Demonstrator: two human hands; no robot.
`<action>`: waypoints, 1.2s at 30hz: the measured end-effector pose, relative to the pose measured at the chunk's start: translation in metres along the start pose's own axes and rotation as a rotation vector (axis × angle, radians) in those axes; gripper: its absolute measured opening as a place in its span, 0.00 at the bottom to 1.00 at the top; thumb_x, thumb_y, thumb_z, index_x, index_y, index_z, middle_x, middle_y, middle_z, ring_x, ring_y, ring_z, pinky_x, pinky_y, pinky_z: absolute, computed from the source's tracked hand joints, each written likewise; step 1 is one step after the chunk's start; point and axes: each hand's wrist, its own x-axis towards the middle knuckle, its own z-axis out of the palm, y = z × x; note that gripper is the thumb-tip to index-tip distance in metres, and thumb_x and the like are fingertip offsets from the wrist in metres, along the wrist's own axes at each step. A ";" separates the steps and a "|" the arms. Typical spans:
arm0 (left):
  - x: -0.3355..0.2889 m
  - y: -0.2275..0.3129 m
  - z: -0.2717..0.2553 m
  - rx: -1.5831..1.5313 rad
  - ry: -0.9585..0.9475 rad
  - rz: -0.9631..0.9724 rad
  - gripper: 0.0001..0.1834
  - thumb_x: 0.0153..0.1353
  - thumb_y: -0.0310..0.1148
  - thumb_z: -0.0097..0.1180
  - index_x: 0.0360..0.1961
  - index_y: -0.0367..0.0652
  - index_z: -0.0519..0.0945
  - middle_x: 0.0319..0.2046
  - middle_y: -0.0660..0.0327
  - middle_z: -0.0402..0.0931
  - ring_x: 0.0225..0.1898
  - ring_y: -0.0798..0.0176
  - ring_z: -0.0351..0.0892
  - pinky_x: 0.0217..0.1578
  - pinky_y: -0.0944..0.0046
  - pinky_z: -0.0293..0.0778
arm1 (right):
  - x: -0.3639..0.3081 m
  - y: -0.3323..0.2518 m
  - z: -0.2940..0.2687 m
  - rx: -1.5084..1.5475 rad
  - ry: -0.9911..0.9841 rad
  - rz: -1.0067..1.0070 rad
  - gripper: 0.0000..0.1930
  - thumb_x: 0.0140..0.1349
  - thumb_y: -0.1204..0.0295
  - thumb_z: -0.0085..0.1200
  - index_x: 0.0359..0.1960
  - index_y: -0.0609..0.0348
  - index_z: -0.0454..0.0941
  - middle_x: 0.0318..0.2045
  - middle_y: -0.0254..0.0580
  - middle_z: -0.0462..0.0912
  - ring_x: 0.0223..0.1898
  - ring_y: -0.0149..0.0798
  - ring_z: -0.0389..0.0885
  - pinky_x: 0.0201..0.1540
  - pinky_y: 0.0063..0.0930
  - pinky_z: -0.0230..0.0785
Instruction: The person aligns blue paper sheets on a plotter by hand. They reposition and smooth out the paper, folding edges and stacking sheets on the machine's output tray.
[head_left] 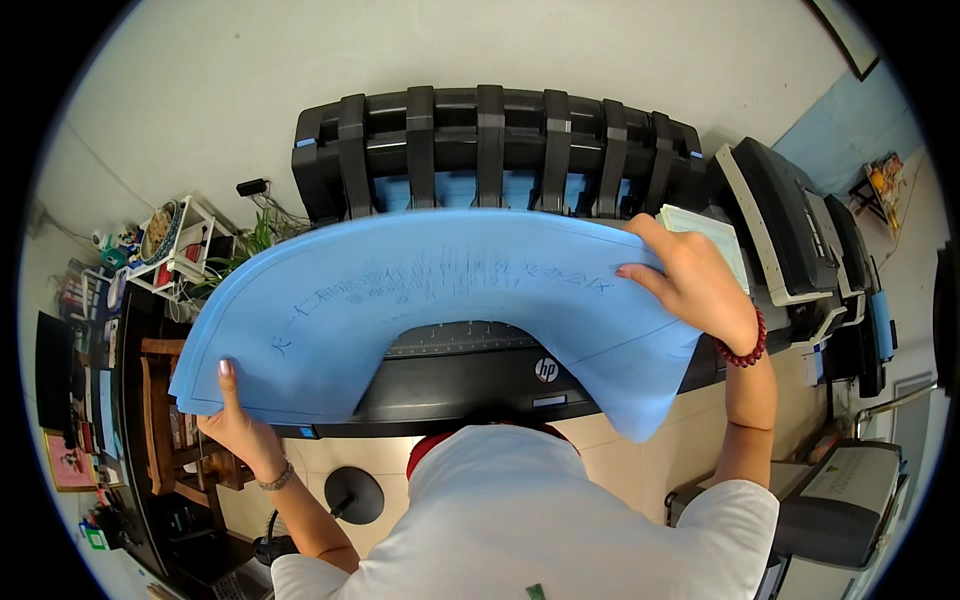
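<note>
Between my hands spreads a large blue paper sheet (330, 260) with dark line drawing and writing on it. My left hand (240, 430) grips its lower left corner, the thumb lying on top. At the upper right, my right hand (690, 280) pinches the far edge between thumb and fingers. The sheet's middle bows upward, and its right corner droops toward me. Beneath it stands a wide black large-format printer (450, 385), whose front and ruled strip show under the curve. The sheet hides much of the printer's top.
Black curved arms (490, 140) rise at the printer's back against the wall. An office machine (785, 220) stands at the right, beside a stack of papers (705, 235). A wooden chair (160, 420) and white shelf (185, 250) are left. Another machine (840, 500) sits lower right.
</note>
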 end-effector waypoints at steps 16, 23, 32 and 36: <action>-0.001 -0.002 -0.003 0.024 0.021 0.105 0.17 0.60 0.32 0.64 0.46 0.32 0.77 0.41 0.57 0.79 0.40 0.66 0.77 0.44 0.65 0.73 | -0.001 0.000 0.004 0.003 0.057 0.011 0.12 0.61 0.70 0.56 0.42 0.60 0.68 0.25 0.54 0.79 0.29 0.59 0.77 0.29 0.44 0.68; 0.006 -0.006 -0.013 0.077 -0.011 0.112 0.21 0.59 0.32 0.65 0.50 0.31 0.75 0.43 0.55 0.78 0.43 0.65 0.77 0.47 0.64 0.73 | -0.005 0.005 0.002 0.063 0.037 0.014 0.13 0.62 0.70 0.56 0.44 0.61 0.67 0.25 0.54 0.79 0.29 0.58 0.78 0.30 0.45 0.69; 0.027 0.090 -0.018 0.603 -0.403 0.450 0.30 0.49 0.23 0.69 0.56 0.43 0.76 0.40 0.59 0.80 0.31 0.70 0.75 0.33 0.71 0.72 | -0.004 -0.006 0.002 0.033 -0.053 0.038 0.13 0.61 0.71 0.55 0.43 0.60 0.67 0.26 0.54 0.80 0.29 0.59 0.78 0.29 0.45 0.69; 0.020 0.127 0.013 1.110 -0.746 0.612 0.28 0.52 0.27 0.64 0.57 0.47 0.74 0.26 0.51 0.79 0.22 0.55 0.77 0.25 0.62 0.71 | -0.002 -0.006 0.007 -0.007 0.067 0.022 0.13 0.61 0.70 0.56 0.43 0.60 0.67 0.26 0.53 0.80 0.28 0.59 0.78 0.28 0.45 0.69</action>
